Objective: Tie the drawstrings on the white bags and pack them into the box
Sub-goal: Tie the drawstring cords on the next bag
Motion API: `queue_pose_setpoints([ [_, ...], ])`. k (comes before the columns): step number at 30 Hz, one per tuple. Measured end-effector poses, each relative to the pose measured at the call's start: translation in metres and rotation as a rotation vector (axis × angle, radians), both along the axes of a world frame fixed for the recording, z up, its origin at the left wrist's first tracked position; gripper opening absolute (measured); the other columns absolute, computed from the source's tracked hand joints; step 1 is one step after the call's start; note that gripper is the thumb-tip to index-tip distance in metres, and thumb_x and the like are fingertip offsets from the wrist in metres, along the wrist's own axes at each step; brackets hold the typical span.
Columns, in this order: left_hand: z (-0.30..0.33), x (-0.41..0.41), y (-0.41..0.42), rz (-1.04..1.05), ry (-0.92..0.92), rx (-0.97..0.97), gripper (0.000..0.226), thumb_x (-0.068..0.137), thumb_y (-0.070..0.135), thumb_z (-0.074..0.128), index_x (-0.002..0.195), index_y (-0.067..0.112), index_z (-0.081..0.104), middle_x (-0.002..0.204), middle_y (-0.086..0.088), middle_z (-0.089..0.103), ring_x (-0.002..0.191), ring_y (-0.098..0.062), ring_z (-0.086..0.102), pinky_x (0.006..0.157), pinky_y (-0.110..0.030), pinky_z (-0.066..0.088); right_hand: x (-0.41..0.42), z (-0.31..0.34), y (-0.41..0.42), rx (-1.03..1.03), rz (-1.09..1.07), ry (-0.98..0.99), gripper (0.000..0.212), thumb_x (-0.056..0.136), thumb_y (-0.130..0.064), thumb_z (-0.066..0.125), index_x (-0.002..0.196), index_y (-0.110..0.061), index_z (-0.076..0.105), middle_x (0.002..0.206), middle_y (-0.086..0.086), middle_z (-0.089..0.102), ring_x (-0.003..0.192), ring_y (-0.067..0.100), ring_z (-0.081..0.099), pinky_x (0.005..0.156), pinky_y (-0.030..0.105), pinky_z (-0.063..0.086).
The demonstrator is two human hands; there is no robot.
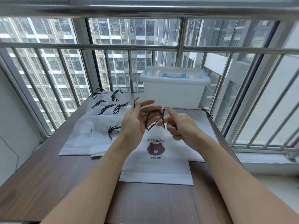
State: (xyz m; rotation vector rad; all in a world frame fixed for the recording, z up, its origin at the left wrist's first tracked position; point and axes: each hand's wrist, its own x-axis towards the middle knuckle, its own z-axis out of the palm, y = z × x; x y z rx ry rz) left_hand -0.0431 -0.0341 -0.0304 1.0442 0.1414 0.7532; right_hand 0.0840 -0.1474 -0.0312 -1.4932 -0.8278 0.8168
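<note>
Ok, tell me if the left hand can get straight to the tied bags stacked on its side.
Probably yes. The tied bags lie just left of the left hand with nothing between, but that hand is busy holding the drawstring of the bear bag and must let go first.

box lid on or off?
On. The lid sits flush on the box, blue handle lying flat on top; latch engagement cannot be told.

Two hands, one box, several white bags.
</note>
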Motion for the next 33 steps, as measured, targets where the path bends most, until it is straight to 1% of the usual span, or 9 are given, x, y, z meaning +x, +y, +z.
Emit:
queue_pose_setpoints([
  [5,-0.003,0.002,-0.004,-0.107,0.071,0.077,0.049,0.109,0.028,0.024,0.107,0.001,0.064,0.098,-0.022,0.073,0.097,-0.030,0.069,0.082,-0.030,0.058,-0.001,-0.001,0.003,0.076,0.027,0.348,0.047,0.095,-0.054,0.055,0.098,-0.012,0.076,0.058,-0.001,0.038,0.044,0.008,0.021,0.038,0.018,0.015],
  [9,-0.006,0.004,-0.005,-0.143,0.125,0.187,0.049,0.109,0.025,0.025,0.105,0.000,0.067,0.095,-0.021,0.073,0.092,-0.027,0.070,0.078,-0.030,0.058,-0.006,-0.004,0.004,0.107,0.002,0.445,0.030,0.095,-0.039,0.064,0.070,-0.022,0.068,0.060,-0.004,0.032,0.053,0.009,0.020,0.040,0.017,0.015],
  [12,-0.008,0.005,-0.002,-0.100,0.133,0.204,0.049,0.109,0.028,0.025,0.105,0.002,0.066,0.104,-0.023,0.072,0.103,-0.033,0.067,0.090,-0.038,0.054,-0.002,-0.008,0.006,0.173,-0.051,0.489,0.031,0.099,-0.030,0.060,0.071,-0.022,0.071,0.063,-0.006,0.030,0.051,0.007,0.022,0.040,0.016,0.016],
  [15,-0.006,0.004,0.004,-0.017,0.097,0.062,0.050,0.109,0.031,0.023,0.101,0.006,0.066,0.109,-0.019,0.073,0.112,-0.032,0.065,0.105,-0.043,0.045,0.012,-0.007,0.005,0.322,-0.094,0.717,0.025,0.101,-0.025,0.055,0.080,-0.016,0.065,0.068,-0.005,0.038,0.050,0.006,0.030,0.041,0.015,0.019],
  [17,-0.002,0.001,0.014,0.027,0.022,-0.141,0.048,0.109,0.033,0.024,0.094,0.010,0.064,0.103,-0.011,0.075,0.111,-0.025,0.067,0.108,-0.040,0.043,0.022,-0.006,0.002,0.396,-0.126,0.816,0.026,0.100,-0.021,0.053,0.076,-0.016,0.061,0.075,-0.002,0.051,0.061,0.011,0.045,0.050,0.018,0.032],
  [21,0.001,-0.007,0.028,0.040,-0.101,-0.461,0.046,0.109,0.033,0.027,0.085,0.012,0.061,0.084,-0.007,0.074,0.090,-0.024,0.074,0.096,-0.038,0.051,0.031,-0.007,-0.003,0.456,-0.148,0.921,0.029,0.099,-0.015,0.049,0.071,-0.017,0.054,0.094,0.005,0.073,0.086,0.023,0.069,0.083,0.031,0.049],
  [24,0.001,-0.008,0.032,0.070,-0.152,-0.601,0.046,0.108,0.032,0.030,0.082,0.011,0.061,0.065,-0.002,0.060,0.068,-0.021,0.069,0.077,-0.035,0.056,0.033,-0.009,-0.003,0.527,-0.152,1.022,0.026,0.096,-0.012,0.048,0.070,-0.016,0.051,0.077,0.004,0.069,0.075,0.023,0.070,0.089,0.038,0.050],
  [28,-0.002,-0.013,0.049,0.107,-0.138,-0.658,0.047,0.107,0.036,0.031,0.072,0.015,0.053,0.051,0.005,0.030,0.041,-0.009,0.031,0.045,-0.017,0.035,0.039,-0.012,-0.002,0.568,-0.273,1.118,0.033,0.100,-0.016,0.046,0.067,-0.013,0.045,0.056,0.000,0.035,0.047,0.016,0.041,0.073,0.031,0.050],
  [33,0.000,-0.018,0.059,0.315,0.185,-0.319,0.043,0.108,0.034,0.031,0.069,0.020,0.044,0.047,0.008,0.022,0.038,-0.008,0.015,0.035,-0.020,0.012,0.051,-0.012,-0.004,0.434,-0.377,1.063,0.039,0.103,-0.018,0.048,0.065,-0.017,0.038,0.047,-0.005,0.025,0.034,0.010,0.020,0.038,0.018,0.022],
])
